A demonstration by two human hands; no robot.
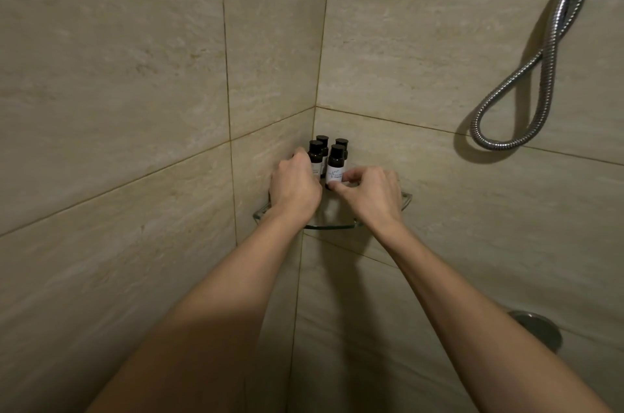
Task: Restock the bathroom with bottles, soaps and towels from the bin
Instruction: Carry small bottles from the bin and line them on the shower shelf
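Centre of frame: four small dark bottles (322, 141) upright on a glass corner shelf (332, 227). Curled round the front-left bottle (315, 157), the left hand (293, 188); pinching the base of the front-right bottle (336, 164), the right hand (374, 191). Upper right, a looped shower hose (540, 75).

Both forearms bare, stretched forward and converging, backs of hands up. Left hand (295, 188): fingers (299, 153) curled round the front-left bottle (315, 155). Right hand (373, 191): thumb and index pinch the front-right bottle (336, 161) near its base, other fingers loosely curled. Hands close, not touching.
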